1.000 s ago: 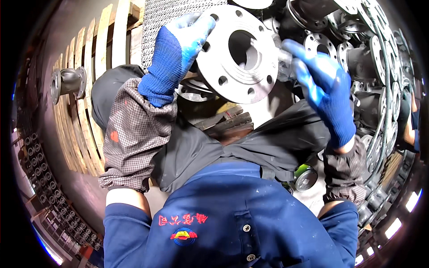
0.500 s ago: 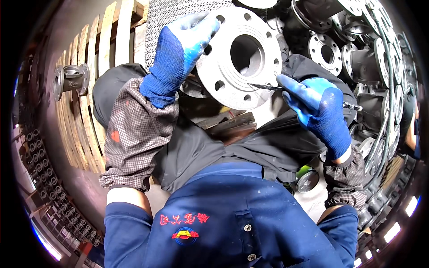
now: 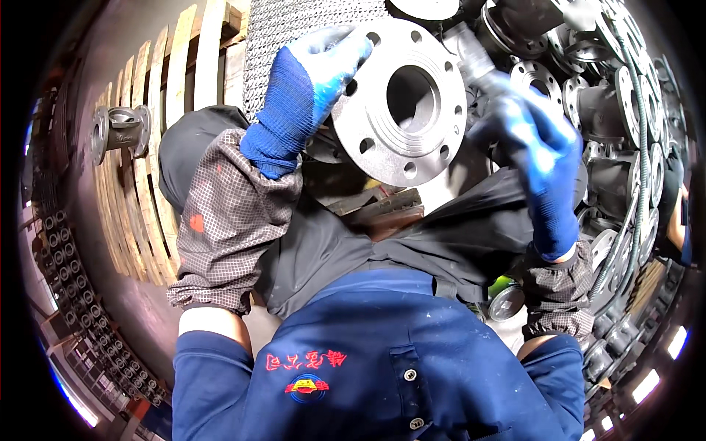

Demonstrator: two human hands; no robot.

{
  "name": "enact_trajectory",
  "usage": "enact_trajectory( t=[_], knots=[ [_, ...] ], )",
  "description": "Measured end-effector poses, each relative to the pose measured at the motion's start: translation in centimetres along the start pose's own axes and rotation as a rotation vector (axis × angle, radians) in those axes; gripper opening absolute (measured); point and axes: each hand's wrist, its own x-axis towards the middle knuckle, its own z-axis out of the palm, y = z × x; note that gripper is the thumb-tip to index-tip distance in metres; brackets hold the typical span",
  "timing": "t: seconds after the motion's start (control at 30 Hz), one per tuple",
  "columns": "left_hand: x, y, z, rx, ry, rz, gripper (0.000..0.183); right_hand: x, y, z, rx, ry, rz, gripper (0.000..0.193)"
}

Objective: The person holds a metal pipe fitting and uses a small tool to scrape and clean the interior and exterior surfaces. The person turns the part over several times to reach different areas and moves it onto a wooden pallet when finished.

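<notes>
A grey flanged pipe casting (image 3: 375, 143) stands before me, its round face with bolt holes and a wide centre bore turned up toward me. My left hand (image 3: 323, 66), in a blue coated glove, is closed on the upper left rim of this flange. Off the flange's right side, my gloved right hand (image 3: 528, 136) is smeared by motion. From its fingers a blurred grey brush-like thing (image 3: 469, 53) reaches up and left, close to the flange's upper right edge. The slim dark pen-like tool is not visible now.
Many flanged castings (image 3: 607, 103) are heaped at the right, with a green hose (image 3: 641, 140) running over them. Wooden pallets (image 3: 158, 110) and a small flanged casting (image 3: 121, 132) are at the left. A textured metal mat (image 3: 268, 33) lies beyond my left hand. A can (image 3: 507, 301) stands by my right leg.
My right hand has lifted off the flange face, up and right; the dark tool it held there is out of sight. The grey brush-like thing now shows at its fingers. My left hand stays on the rim.
</notes>
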Motion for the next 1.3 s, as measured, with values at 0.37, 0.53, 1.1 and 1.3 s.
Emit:
enact_trajectory(
  t=[0.37,0.53,1.1,1.3],
  knots=[
    [1.5,-1.3,-2.8,0.014,0.108,-0.115,0.047,3.6,5.6,1.4,0.136,0.103,0.115,0.035],
    [1.1,-4.5,-6.0,0.13,0.147,-0.17,0.038,5.6,6.1,4.9,0.316,0.092,0.178,0.038],
    [-8.8,-0.7,-4.5,1.244,0.029,0.231,0.067,5.9,7.8,7.2,0.016,0.03,-0.108,0.027],
    [-8.7,-1.4,-11.4,1.083,0.329,0.103,0.038,5.9,7.4,7.3,0.049,0.033,0.149,0.027]
  ],
)
